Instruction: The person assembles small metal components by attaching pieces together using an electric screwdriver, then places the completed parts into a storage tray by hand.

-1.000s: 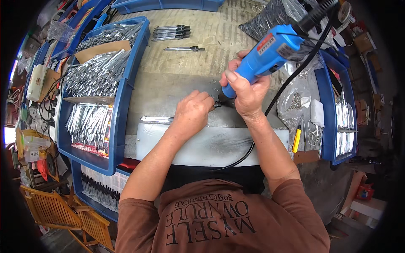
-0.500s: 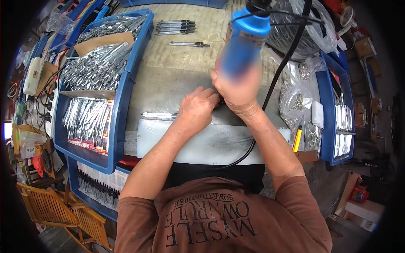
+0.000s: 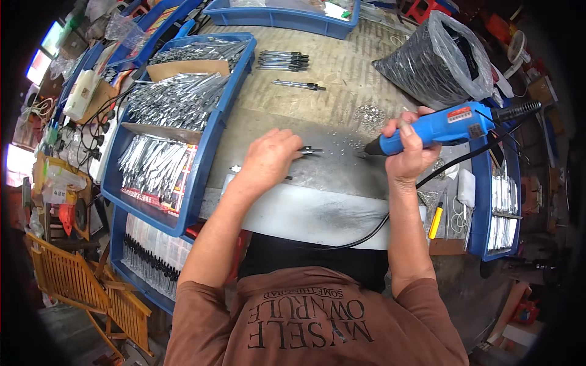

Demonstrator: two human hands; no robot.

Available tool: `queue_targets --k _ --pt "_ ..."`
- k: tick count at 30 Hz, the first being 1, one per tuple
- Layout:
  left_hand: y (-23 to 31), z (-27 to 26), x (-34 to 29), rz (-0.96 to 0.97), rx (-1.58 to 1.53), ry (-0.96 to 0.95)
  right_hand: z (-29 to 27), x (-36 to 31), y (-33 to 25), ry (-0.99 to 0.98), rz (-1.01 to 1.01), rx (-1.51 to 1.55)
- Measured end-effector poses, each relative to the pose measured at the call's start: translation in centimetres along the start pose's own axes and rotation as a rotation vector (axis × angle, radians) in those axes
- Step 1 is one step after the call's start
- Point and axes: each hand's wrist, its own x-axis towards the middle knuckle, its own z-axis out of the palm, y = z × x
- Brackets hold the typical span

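My left hand (image 3: 270, 160) is closed over the bench, pinching a slim metal rod with a black end (image 3: 311, 150) that sticks out past the fingertips. My right hand (image 3: 410, 152) is wrapped round a blue electric screwdriver (image 3: 436, 126), held nearly level with its black nose pointing left. A gap separates that nose from the rod. Small loose screws (image 3: 349, 145) lie scattered on the metal plate between my hands, and a heap of small metal parts (image 3: 370, 117) is just beyond. Under my left wrist another rod (image 3: 288, 177) shows only in part.
A blue divided tray (image 3: 235, 110) full of metal pieces stands at left. Stacked rods (image 3: 282, 60) and a single rod (image 3: 299, 85) lie farther back. A clear plastic bag (image 3: 421, 67) of dark parts stands back right. A yellow-handled tool (image 3: 436, 221) and the screwdriver's black cable (image 3: 452, 163) are at right.
The electric screwdriver has swung from upright to nearly level, and my right hand has moved right, away from my left. The rod's black end now shows beside my left fingers. The view has shifted.
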Motion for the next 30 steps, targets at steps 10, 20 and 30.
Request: queue_targets --k 10,20,30 --pt "-2.3 -2.3 -3.2 -0.02 0.051 -0.148 -0.9 0.9 0.7 0.115 0.027 0.048" --pt "-1.2 -3.9 -2.1 -0.079 0.112 -0.22 -1.3 1.3 0.6 0.135 0.015 0.039" --pt "-4.1 1.1 8.1 -0.077 0.156 0.151 -1.7 1.5 0.7 0.184 0.023 0.068"
